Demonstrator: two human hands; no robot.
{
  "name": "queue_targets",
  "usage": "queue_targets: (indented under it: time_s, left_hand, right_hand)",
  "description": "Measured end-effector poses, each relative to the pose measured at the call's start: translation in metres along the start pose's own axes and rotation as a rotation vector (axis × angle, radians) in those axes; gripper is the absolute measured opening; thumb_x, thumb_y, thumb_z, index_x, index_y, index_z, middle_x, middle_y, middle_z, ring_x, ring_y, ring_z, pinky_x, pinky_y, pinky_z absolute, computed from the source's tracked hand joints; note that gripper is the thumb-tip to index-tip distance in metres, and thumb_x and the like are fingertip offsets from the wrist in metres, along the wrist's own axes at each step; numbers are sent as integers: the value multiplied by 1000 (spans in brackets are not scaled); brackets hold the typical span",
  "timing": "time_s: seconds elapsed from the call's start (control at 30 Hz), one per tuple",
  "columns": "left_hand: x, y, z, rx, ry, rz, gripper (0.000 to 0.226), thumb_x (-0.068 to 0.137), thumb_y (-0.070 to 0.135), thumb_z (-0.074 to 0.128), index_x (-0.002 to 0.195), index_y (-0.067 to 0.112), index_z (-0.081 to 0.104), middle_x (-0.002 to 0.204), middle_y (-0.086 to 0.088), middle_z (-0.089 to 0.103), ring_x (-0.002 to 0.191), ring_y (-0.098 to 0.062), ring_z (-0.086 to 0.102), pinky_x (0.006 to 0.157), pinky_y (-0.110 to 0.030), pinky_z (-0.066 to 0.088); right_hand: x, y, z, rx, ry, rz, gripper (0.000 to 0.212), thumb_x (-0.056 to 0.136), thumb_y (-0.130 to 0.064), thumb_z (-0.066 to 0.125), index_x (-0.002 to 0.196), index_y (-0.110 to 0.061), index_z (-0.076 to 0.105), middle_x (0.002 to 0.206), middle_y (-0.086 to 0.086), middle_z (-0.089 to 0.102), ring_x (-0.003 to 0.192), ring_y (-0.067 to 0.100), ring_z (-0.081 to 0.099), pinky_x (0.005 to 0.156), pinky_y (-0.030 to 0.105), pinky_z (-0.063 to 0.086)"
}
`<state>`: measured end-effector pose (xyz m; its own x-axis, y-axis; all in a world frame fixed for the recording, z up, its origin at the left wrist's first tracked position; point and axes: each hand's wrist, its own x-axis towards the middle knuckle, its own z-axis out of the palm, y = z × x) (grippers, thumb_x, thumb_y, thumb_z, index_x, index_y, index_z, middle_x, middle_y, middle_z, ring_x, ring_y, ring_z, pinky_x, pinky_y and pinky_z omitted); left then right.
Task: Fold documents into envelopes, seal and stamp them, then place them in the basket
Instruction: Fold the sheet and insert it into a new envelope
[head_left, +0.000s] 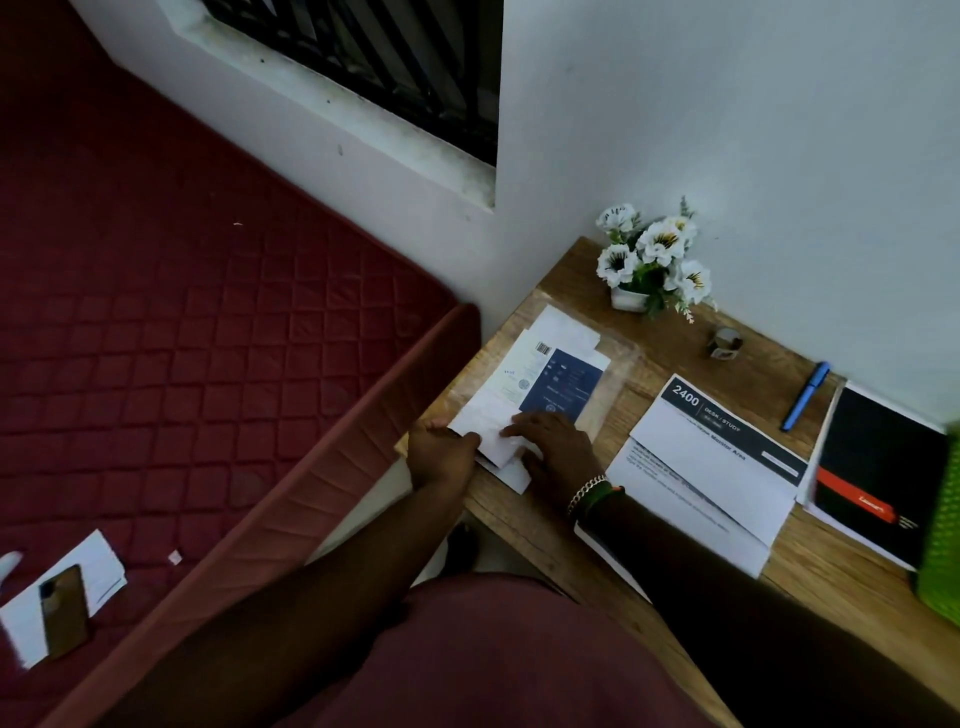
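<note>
We steady the white paper envelope at the wooden bench's left corner: left hand pinches its edge, right hand presses flat, fingers spread, probably to crease it.

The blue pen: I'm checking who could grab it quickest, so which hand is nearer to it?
Right. The right hand rests on the folded paper, well short of the blue pen. The left hand grips the paper's near-left edge, farther away still.
</note>
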<state>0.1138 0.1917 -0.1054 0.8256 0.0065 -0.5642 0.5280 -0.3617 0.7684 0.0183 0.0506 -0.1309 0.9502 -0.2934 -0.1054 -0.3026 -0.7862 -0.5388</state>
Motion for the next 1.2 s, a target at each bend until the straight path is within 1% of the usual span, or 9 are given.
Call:
queue_targets:
  time_s: [0.23,0.33,0.4,0.53,0.77,0.93,1.07,1.13,1.2]
  left_hand:
    - [10,-31,-20,-77,19,-41,67,47,36,77,109,16,65,97,-2,72,87,-25,71,78,-53,62]
    - [-4,-20,-28,-125,-21,-65,38,60,22,82,93,11,66,91,-11,72,86,-32,73,70,-56,62]
    - [-10,-12,-30,-177,-46,-97,17,78,4,77,88,7,64,95,-15,71,88,-30,72,67,-47,64]
    - [-14,-5,-30,-272,-120,-106,10,88,4,72,97,7,69,96,-12,75,87,-26,75,65,-35,62]
    - [-31,1,-28,-364,-124,41,23,99,21,59,88,6,72,71,-12,72,65,-23,67,66,-35,53]
    - [-34,-4,-36,-287,-110,391,15,96,42,57,101,33,69,101,-7,70,96,-19,65,86,-50,50]
    - [-38,9,-36,-86,-343,709,93,79,54,77,154,26,32,152,0,45,139,-16,47,107,-42,47]
    - [-41,20,-29,47,-359,856,120,74,50,84,162,19,8,165,-5,26,150,-21,32,116,-50,37]
    - [-45,37,-21,145,-339,958,131,71,51,85,161,17,-3,168,-5,17,153,-21,24,118,-53,34]
  right_hand:
    - [1,5,3,36,60,8,40,85,-16,65,124,-25,59,127,2,60,120,26,51,88,45,51]
    - [1,4,5,4,66,15,46,81,-24,69,126,-23,57,127,4,60,121,27,52,87,49,52]
    - [2,-1,2,-57,-1,15,54,80,-40,70,130,-29,52,134,-1,54,126,24,45,94,46,47]
    - [2,-13,2,-176,-35,-63,69,72,-64,67,133,-39,47,145,-8,46,131,22,37,95,46,39]
    - [-6,-24,5,-40,218,-266,22,93,-33,56,102,-18,70,115,2,66,105,23,58,84,39,48]
    - [-12,-53,-15,194,286,-267,15,96,-25,61,99,-13,70,96,0,69,86,14,61,73,30,50]
    - [-14,-76,-44,485,406,-108,14,96,-23,64,101,-12,71,88,-4,71,74,6,64,60,17,50]
    - [-13,-79,-58,611,472,0,7,95,-20,65,93,-16,70,82,-14,68,74,2,64,61,11,45]
    - [-13,-75,-71,700,557,92,20,93,-16,67,76,-24,63,67,-19,62,65,-2,59,59,9,41]
